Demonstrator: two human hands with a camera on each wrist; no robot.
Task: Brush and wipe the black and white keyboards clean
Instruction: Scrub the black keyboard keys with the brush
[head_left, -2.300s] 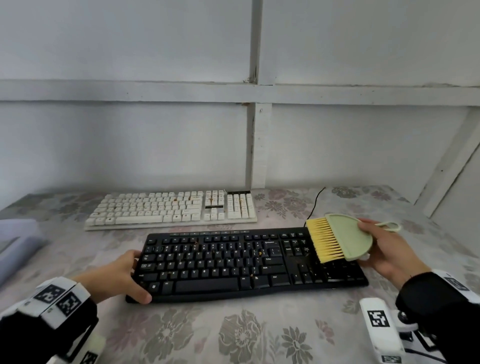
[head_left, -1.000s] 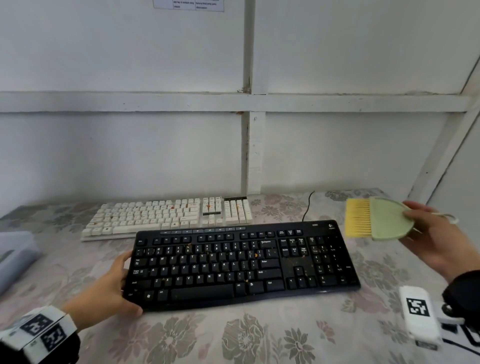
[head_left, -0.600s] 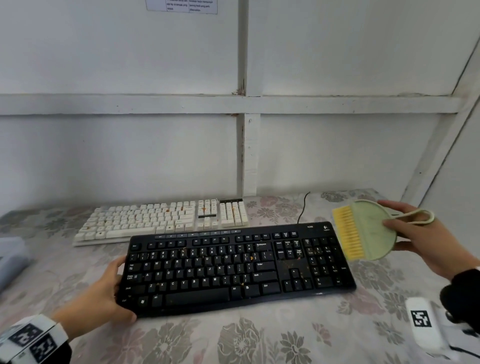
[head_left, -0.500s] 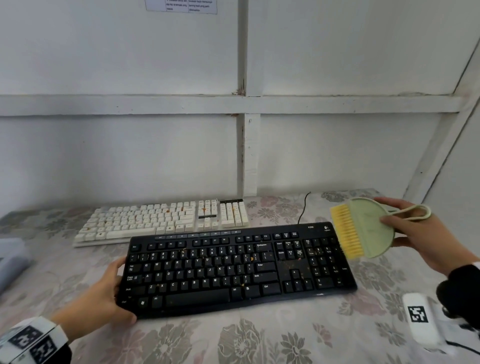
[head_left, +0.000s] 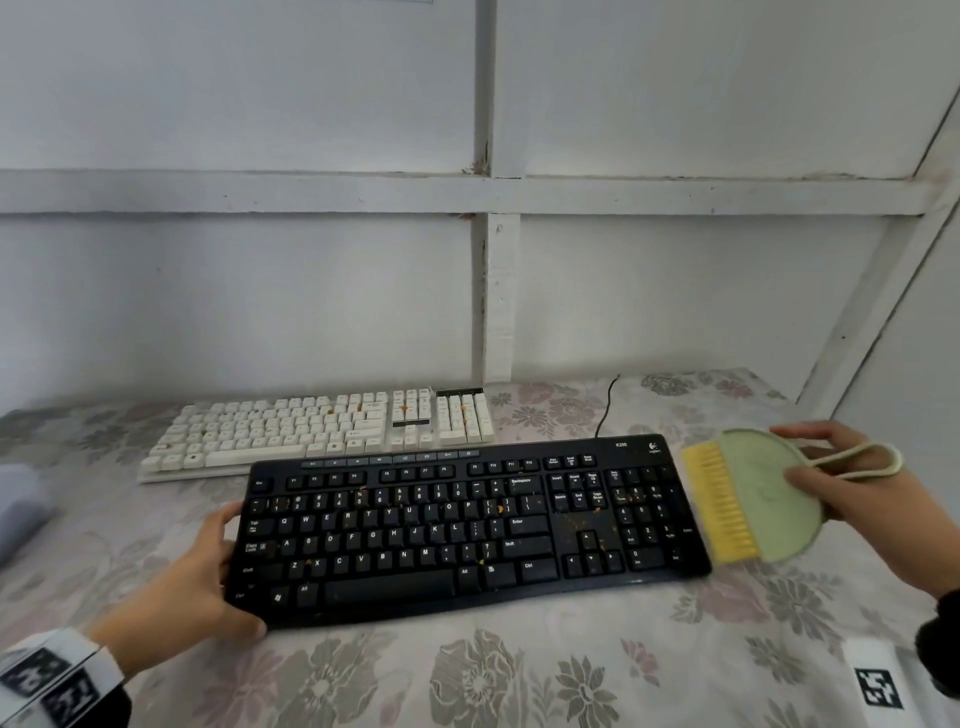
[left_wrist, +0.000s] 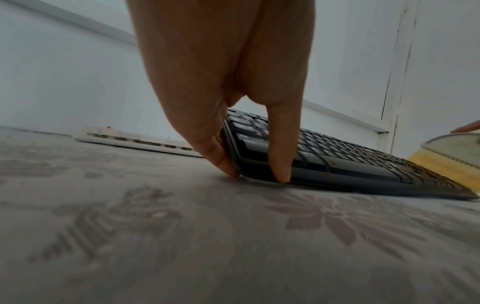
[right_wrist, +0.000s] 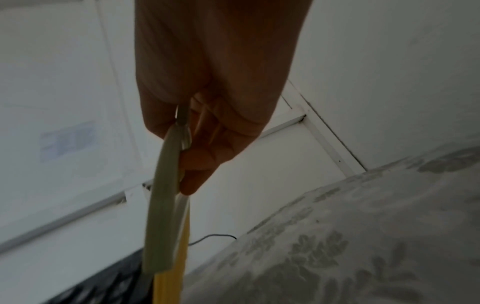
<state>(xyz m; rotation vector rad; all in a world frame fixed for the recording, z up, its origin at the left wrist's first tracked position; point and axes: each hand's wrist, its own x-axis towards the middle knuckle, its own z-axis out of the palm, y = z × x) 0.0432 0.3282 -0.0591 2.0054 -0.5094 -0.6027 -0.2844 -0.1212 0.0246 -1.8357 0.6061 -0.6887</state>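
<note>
The black Logitech keyboard (head_left: 467, 525) lies flat on a floral-patterned tablecloth (head_left: 519, 670), its left end steadied by the left hand (head_left: 192, 582), whose thumb and fingers pinch the near-left corner. The right hand (head_left: 852, 499) grips a pale green hand brush (head_left: 763, 499) with yellow bristles (head_left: 719, 506) by its flat body, the loop handle (head_left: 857, 462) trailing behind; the bristles stand just beside the keyboard's right end, over the number pad's edge.

Orange crumbs are scattered among the keys, thickest near the arrow cluster. To brush well, the bristle tips probably ought to meet the key rows at a shallow angle and sweep in one direction along the rows, toward an open edge, while the left hand holds the board against sliding. Short, light strokes should lift crumbs from the gaps instead of pressing them in.

The white keyboard (head_left: 322, 428), also speckled with crumbs, lies behind and parallel, close to but apart from the black one. A thin black cable (head_left: 605, 410) runs back toward the white panelled wall (head_left: 260, 286).
</note>
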